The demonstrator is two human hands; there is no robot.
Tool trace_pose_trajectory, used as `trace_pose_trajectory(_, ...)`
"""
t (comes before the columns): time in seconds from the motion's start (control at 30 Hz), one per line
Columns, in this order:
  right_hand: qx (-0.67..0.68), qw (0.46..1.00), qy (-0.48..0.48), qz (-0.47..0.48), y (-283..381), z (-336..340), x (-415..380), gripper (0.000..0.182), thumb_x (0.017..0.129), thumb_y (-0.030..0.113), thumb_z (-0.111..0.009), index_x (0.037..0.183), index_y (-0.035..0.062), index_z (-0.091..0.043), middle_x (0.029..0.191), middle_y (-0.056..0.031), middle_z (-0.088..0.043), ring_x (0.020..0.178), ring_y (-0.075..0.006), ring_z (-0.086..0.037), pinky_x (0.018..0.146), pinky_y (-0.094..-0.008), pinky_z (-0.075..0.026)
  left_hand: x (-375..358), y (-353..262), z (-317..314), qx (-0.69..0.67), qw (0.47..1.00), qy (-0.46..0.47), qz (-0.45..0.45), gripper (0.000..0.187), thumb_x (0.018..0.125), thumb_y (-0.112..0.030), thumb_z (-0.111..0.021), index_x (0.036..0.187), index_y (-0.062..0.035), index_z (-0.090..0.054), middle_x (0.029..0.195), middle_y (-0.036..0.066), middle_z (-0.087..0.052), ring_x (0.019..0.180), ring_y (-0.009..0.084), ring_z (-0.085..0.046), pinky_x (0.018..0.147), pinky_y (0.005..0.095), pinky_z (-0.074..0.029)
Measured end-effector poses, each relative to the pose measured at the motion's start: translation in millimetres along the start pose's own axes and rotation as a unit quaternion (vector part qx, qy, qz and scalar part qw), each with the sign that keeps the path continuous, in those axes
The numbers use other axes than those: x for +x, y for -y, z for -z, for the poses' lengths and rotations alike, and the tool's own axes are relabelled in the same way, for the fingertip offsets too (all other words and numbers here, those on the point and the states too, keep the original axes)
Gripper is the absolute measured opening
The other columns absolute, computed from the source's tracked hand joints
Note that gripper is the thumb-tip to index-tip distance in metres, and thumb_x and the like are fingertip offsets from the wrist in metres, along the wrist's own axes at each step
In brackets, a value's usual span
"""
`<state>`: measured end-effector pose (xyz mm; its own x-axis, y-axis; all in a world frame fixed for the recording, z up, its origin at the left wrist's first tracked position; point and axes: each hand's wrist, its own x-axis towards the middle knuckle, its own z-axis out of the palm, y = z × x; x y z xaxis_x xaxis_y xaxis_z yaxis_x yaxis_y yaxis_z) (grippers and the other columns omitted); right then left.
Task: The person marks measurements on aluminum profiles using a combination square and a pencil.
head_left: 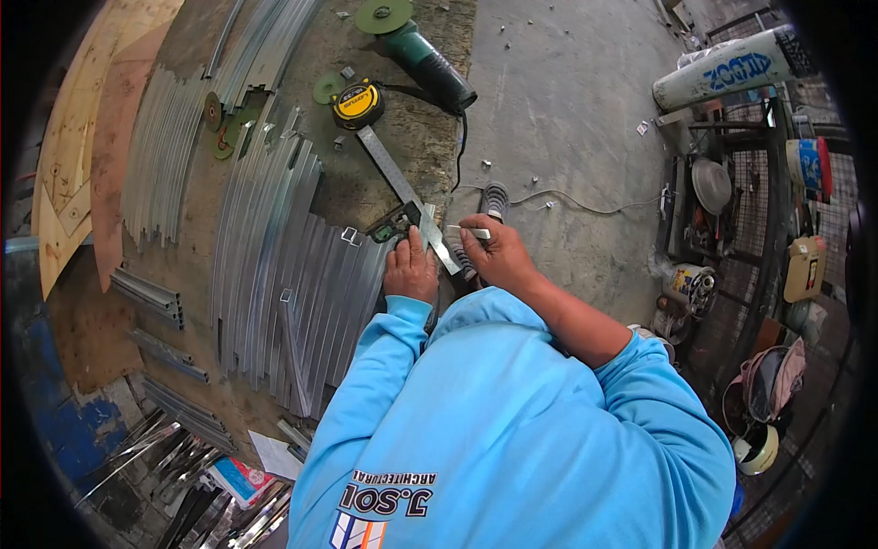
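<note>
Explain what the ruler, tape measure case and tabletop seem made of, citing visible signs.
Ruler: probably steel, perhaps aluminium; dull silver finish with a metallic sheen.
Tape measure case: likely plastic; yellow and black, with printed lettering.
Tabletop: seemingly plywood; worn, blotchy brown surface.

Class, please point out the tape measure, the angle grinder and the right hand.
Tape measure (358, 104), head view: yellow case face.
Angle grinder (424, 64), head view: green body.
Right hand (499, 256), head view: its back.

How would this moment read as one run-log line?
Left hand: at metal ruler | Right hand: holding slim pale tool | Nearby: yellow tape measure, green angle grinder, metal profiles
</note>
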<state>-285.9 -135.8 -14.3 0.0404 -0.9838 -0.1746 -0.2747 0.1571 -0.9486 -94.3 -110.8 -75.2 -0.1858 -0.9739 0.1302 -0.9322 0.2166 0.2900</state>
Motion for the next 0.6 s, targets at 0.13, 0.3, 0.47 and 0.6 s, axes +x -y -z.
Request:
trace_pose_trajectory(0.13,-0.033,0.999,0.006,0.003,8.3,1.2,9.1,0.022,0.095,0.016,-0.065,0.112,0.0025,-0.065,0.088,-0.0176,-0.071,0.077,-0.0221,-0.07,0.068,-0.0316,-0.053,0.3,-0.3,0.7,-0.002,1.0,0.0,0.006,0.063,0.088,-0.02,-0.07,0.143,-0.0008,-0.046,0.113,0.018,-0.058,0.096,0.0361,-0.057,0.082,0.0448,-0.052)
trace_pose_trajectory(0.3,-0.047,0.999,-0.001,0.01,25.7,-5.9,21.6,0.023,0.095,0.016,-0.066,0.113,0.0024,-0.065,0.093,-0.0198,-0.071,0.082,-0.0255,-0.071,0.072,-0.034,-0.054,1.7,-0.5,1.4,0.012,1.0,0.009,0.006,0.06,0.089,-0.023,-0.069,0.141,-0.0015,-0.049,0.112,0.015,-0.059,0.092,0.0333,-0.057,0.08,0.0427,-0.053)
trace_pose_trajectory(0.47,-0.057,0.997,-0.009,0.051,16.6,-20.3,33.0,0.024,0.094,0.018,-0.066,0.112,0.0024,-0.065,0.097,-0.022,-0.07,0.085,-0.0344,-0.07,0.074,-0.0383,-0.054,2.5,-2.7,4.8,0.004,1.0,-0.005,0.005,0.06,0.088,-0.022,-0.069,0.141,-0.0023,-0.049,0.109,0.014,-0.058,0.091,0.0325,-0.057,0.079,0.0424,-0.052)
trace_pose_trajectory(0.6,-0.116,0.985,-0.025,0.123,23.8,-27.9,45.0,0.02,0.094,0.019,-0.062,0.106,0.0021,-0.063,0.093,-0.0231,-0.067,0.085,-0.043,-0.065,0.073,-0.0467,-0.053,1.5,-0.6,3.1,0.007,1.0,-0.006,-0.008,0.062,0.086,-0.021,-0.07,0.142,-0.0026,-0.048,0.109,0.013,-0.058,0.089,0.032,-0.056,0.077,0.042,-0.052)
